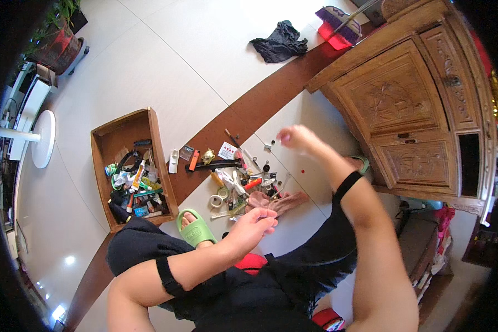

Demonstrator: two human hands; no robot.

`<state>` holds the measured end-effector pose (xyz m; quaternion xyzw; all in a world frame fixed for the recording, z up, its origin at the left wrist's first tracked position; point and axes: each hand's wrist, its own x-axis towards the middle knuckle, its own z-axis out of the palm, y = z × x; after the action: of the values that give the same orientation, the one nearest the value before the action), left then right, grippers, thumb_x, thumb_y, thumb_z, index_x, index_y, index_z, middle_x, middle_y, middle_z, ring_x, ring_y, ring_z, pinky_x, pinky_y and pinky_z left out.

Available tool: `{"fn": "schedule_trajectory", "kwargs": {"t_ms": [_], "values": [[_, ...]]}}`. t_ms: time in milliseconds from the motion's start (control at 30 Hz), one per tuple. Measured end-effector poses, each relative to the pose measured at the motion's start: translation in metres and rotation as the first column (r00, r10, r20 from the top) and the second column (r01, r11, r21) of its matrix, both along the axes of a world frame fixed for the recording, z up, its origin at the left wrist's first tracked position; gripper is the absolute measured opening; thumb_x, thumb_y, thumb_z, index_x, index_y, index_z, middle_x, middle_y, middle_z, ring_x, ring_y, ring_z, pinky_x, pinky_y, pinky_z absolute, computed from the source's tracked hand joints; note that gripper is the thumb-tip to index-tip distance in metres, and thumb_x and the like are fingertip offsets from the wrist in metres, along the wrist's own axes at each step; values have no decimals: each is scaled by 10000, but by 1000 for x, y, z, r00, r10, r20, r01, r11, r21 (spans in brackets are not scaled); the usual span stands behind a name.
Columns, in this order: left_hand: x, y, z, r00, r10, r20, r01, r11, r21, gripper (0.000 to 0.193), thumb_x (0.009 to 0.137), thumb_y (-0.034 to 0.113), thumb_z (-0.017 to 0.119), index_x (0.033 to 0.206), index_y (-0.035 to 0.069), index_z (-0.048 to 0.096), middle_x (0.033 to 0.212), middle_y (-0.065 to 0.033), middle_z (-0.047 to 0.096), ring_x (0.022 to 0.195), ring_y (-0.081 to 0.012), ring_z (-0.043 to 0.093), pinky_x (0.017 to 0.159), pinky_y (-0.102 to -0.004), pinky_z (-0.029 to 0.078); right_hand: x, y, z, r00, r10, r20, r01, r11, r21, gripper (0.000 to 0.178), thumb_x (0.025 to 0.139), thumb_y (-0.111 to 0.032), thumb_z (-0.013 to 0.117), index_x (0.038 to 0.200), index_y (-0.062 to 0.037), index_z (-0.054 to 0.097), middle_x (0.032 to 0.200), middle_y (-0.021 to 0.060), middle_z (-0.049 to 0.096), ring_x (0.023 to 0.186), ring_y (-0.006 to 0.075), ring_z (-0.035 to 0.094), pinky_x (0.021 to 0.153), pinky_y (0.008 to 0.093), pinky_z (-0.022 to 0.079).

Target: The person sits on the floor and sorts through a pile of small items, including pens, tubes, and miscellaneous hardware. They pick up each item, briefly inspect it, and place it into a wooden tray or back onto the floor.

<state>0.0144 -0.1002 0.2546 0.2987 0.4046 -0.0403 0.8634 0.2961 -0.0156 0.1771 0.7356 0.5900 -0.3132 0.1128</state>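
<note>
My left hand point(253, 228) is raised just on my side of the pile, its fingers curled in toward the thumb. Whatever may be between them is hidden. Beyond the pile's right side, my right hand point(300, 138) hangs over the floor with bent, blurred fingers; I cannot see anything in it. A small metallic piece point(269, 146) lies near its fingertips. The pile holds a pink cloth point(282, 203), a roll of tape point(216, 201), a white card point(227, 150), an orange lighter point(194, 160) and several small tools. A wooden drawer point(161, 166) with mixed small items stands left of it.
A carved wooden cabinet point(393, 105) stands at the right. Farther off lie a black cloth point(280, 42) and a red dustpan point(331, 36) with a broom. A white round stand base point(45, 138) and a potted plant point(55, 50) are at the left. My green slipper point(196, 228) is beside the drawer.
</note>
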Motion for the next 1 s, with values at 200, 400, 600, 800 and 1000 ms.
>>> {"fn": "schedule_trajectory", "kwargs": {"t_ms": [200, 400, 600, 800, 1000], "values": [[18, 12, -6, 994, -15, -104, 4, 995, -101, 264, 914, 212, 525, 1138, 74, 541, 1050, -19, 600, 885, -82, 539, 780, -240, 397, 6, -51, -134, 939, -323, -117, 339, 926, 164, 238, 780, -162, 605, 1008, -131, 665, 944, 102, 664, 923, 281, 622, 819, 380, 497], [29, 20, -19, 989, -19, -144, -2, 990, -141, 242, 921, 216, 516, 1133, 100, 538, 1041, -1, 597, 889, -74, 540, 775, -235, 386, 5, -40, -189, 875, -456, -162, 484, 822, 302, 280, 774, -131, 640, 1053, -132, 609, 1062, 115, 562, 1018, 300, 558, 890, 382, 459], [30, 23, -26, 986, 9, -168, -35, 987, -155, 232, 930, 206, 499, 1134, 101, 535, 1032, 4, 593, 878, -72, 534, 776, -232, 388, -14, -48, -211, 853, -431, -293, 508, 816, 276, 148, 763, -136, 670, 885, -85, 605, 953, 127, 544, 887, 296, 575, 775, 376, 482], [21, 25, -29, 984, 26, -174, -53, 987, -154, 222, 930, 171, 494, 1131, 82, 532, 1036, -5, 590, 865, -69, 536, 760, -220, 406, -59, -49, -189, 917, -318, -240, 375, 892, 252, 129, 763, -164, 645, 880, -114, 632, 974, 115, 566, 933, 309, 574, 782, 396, 482], [7, 22, -23, 981, 26, -194, -55, 988, -147, 229, 934, 167, 483, 1131, 61, 528, 1036, -22, 588, 877, -75, 547, 782, -207, 423, -85, 33, -183, 938, -247, -244, 333, 841, 427, 164, 762, -159, 634, 919, -110, 635, 955, 112, 590, 944, 306, 581, 791, 411, 482]]}}
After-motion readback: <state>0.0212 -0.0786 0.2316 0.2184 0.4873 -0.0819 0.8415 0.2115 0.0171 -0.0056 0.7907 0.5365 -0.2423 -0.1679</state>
